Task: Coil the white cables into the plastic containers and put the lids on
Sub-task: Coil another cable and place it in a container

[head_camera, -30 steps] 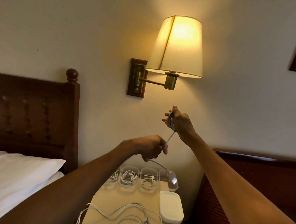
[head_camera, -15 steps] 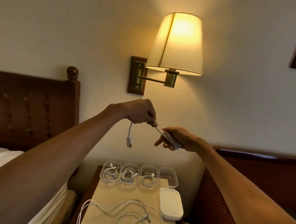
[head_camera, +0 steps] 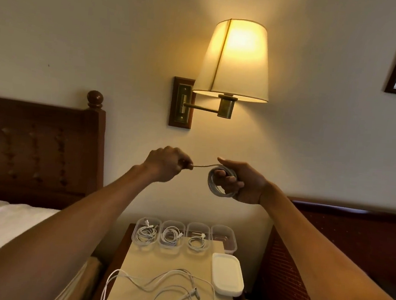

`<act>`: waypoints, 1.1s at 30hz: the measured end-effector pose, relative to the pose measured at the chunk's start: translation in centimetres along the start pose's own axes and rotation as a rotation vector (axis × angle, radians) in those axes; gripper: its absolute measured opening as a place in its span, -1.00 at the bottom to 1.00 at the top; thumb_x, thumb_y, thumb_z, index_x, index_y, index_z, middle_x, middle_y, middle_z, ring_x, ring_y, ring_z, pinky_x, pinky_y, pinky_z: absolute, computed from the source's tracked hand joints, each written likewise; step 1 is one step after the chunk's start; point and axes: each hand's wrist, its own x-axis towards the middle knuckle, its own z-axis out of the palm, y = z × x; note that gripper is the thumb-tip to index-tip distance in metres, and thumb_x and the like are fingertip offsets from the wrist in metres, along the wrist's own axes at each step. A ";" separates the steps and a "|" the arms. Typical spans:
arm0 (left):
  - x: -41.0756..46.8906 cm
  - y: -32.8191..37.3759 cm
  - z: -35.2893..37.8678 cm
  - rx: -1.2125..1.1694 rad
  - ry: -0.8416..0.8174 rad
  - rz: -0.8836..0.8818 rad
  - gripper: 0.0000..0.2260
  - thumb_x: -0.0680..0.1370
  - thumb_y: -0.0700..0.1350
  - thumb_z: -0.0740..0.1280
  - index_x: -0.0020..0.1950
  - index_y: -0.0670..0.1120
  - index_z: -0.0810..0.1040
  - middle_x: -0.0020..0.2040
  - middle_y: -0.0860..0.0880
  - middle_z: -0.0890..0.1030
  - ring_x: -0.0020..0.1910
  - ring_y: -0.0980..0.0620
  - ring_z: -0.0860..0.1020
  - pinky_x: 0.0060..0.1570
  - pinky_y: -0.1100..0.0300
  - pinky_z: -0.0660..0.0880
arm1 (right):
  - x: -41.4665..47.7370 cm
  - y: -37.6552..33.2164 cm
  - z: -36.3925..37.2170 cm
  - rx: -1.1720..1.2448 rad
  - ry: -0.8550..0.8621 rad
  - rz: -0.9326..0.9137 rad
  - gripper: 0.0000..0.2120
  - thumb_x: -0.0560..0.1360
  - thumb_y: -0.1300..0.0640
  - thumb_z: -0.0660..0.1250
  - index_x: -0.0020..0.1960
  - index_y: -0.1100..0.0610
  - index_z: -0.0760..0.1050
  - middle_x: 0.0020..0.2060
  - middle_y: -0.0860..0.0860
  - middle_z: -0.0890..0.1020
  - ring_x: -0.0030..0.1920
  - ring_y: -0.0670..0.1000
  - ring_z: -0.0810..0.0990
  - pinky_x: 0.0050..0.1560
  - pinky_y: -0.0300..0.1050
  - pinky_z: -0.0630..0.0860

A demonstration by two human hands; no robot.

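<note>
Curling round a coil of white cable (head_camera: 211,183), the right hand (head_camera: 242,182) held it up in front of the wall, with fingers through the loops and thumb on top. The left hand (head_camera: 166,165), just beside it at about the same height, pinched the cable's free end (head_camera: 202,166) between thumb and fingertips. That short stretch ran nearly straight from one hand to the other. Both hands hung well above the table (head_camera: 157,259).

Along the table's back edge stood four clear plastic containers (head_camera: 173,223) in a row. The three on the left each held a coiled white cable, and the fourth container (head_camera: 222,240) stood at the right end. A white lid (head_camera: 227,273) lay just in front of that one. Loose white cables (head_camera: 167,284) sprawled over the near part of the table. A lit wall lamp (head_camera: 234,59) shone above the hands.
</note>
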 end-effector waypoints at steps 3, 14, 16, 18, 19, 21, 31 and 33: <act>-0.8 1.4 1.7 0.025 -0.069 -0.008 -0.77 0.66 -0.06 0.18 0.22 0.13 0.57 0.14 0.02 0.61 0.00 -0.02 0.55 -0.05 0.04 0.55 | 0.4 0.0 0.3 0.090 0.025 -0.131 -0.60 0.66 -0.07 0.06 -0.16 0.18 0.45 -0.43 0.00 0.46 -0.53 -0.12 0.37 -0.49 -0.37 0.32; -0.9 7.9 2.2 -0.188 -0.390 0.110 -0.76 0.63 -0.27 0.19 0.25 -0.16 0.52 0.17 -0.09 0.55 0.09 -0.04 0.51 0.11 0.13 0.48 | 2.2 0.0 0.3 0.042 0.650 -0.467 -0.49 0.67 -0.08 0.01 0.31 0.35 0.38 0.22 0.24 0.57 0.15 0.15 0.63 0.12 -0.07 0.59; -0.5 8.5 1.5 -0.186 -0.398 0.149 -0.75 0.63 -0.29 0.19 0.28 -0.18 0.52 0.12 -0.07 0.54 -0.04 0.04 0.51 -0.06 0.26 0.44 | 2.5 0.1 0.0 -0.045 0.729 -0.438 -0.45 0.64 -0.12 0.07 0.31 0.36 0.38 0.25 0.27 0.55 0.17 0.18 0.61 0.17 -0.01 0.56; -0.2 8.7 0.9 -0.178 -0.375 0.188 -0.77 0.62 -0.31 0.21 0.25 -0.19 0.53 -0.01 -0.01 0.50 -0.16 0.08 0.47 -0.24 0.34 0.37 | 2.6 0.2 0.0 -0.080 0.792 -0.400 -0.40 0.60 -0.16 0.12 0.31 0.36 0.38 0.24 0.25 0.55 0.17 0.19 0.61 0.16 0.01 0.56; -0.2 8.7 0.7 -0.167 -0.343 0.208 -0.79 0.61 -0.31 0.23 0.21 -0.19 0.55 -0.04 0.01 0.50 -0.17 0.07 0.48 -0.26 0.35 0.35 | 2.5 0.2 0.2 -0.109 0.818 -0.380 -0.40 0.60 -0.17 0.12 0.29 0.36 0.40 0.21 0.23 0.57 0.14 0.18 0.61 0.11 -0.02 0.57; -0.2 8.5 0.1 -0.158 -0.277 0.243 -0.81 0.62 -0.28 0.24 0.17 -0.18 0.59 -0.04 0.02 0.54 -0.18 0.10 0.50 -0.23 0.34 0.36 | 2.1 0.2 0.8 -0.259 0.852 -0.323 -0.40 0.61 -0.19 0.08 0.22 0.36 0.45 0.07 0.16 0.61 0.04 0.13 0.62 -0.03 -0.12 0.58; 0.2 7.4 -1.0 -0.256 0.026 0.395 -0.86 0.58 -0.21 0.36 0.12 -0.14 0.65 0.01 -0.06 0.65 -0.16 0.20 0.52 -0.12 0.32 0.44 | 1.3 1.2 2.3 -0.381 0.597 -0.103 -0.28 0.58 -0.31 -0.27 0.02 0.17 0.49 -0.27 0.18 0.65 -0.36 0.05 0.63 -0.29 -0.19 0.49; 0.1 6.8 -0.3 -0.245 0.058 0.398 -0.86 0.60 -0.19 0.34 0.13 -0.12 0.63 0.03 -0.05 0.60 -0.10 0.12 0.53 -0.09 0.21 0.50 | 1.4 1.2 2.0 -0.321 0.538 -0.042 -0.18 0.53 -0.38 -0.28 0.07 0.25 0.47 -0.26 0.21 0.60 -0.29 0.12 0.63 -0.19 -0.13 0.51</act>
